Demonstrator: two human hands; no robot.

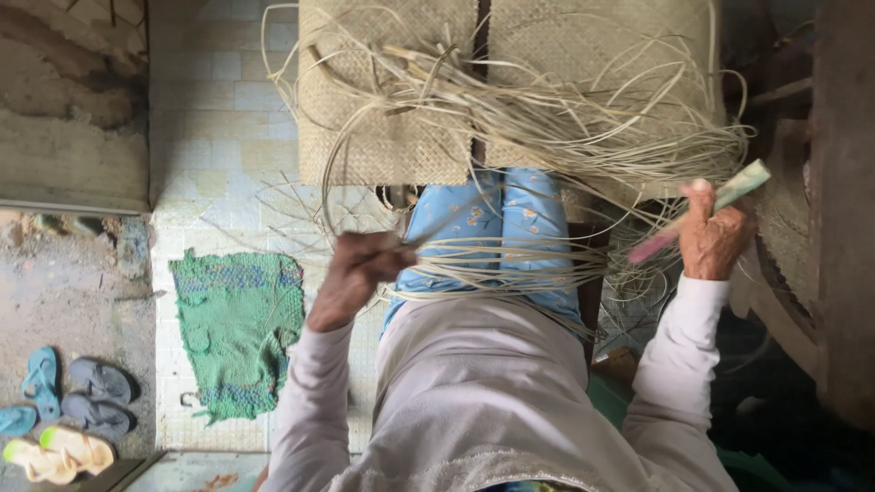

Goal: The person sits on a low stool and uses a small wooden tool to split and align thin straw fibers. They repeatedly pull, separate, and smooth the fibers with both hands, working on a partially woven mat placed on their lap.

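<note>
Indoors, tiled floor (pixel 219 100), green mat (pixel 239 328); left hand (pixel 357 273) gripping strips (pixel 492 269), right hand (pixel 713 239) clutching stick (pixel 702 211).

Pale straw-coloured woven mats (pixel 387 109), in a fine plaited pattern, lie above the light-blue trousers (pixel 497 219) (small yellow flowers printed on them). Left of the trousers, a green mat (pixel 239 323) with bluish bands.

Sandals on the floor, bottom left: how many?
6, all in the bottom-left corner: two teal sandals at the left edge, two grey sandals beside them, two yellow sandals below. The frame edge may hide more.
</note>
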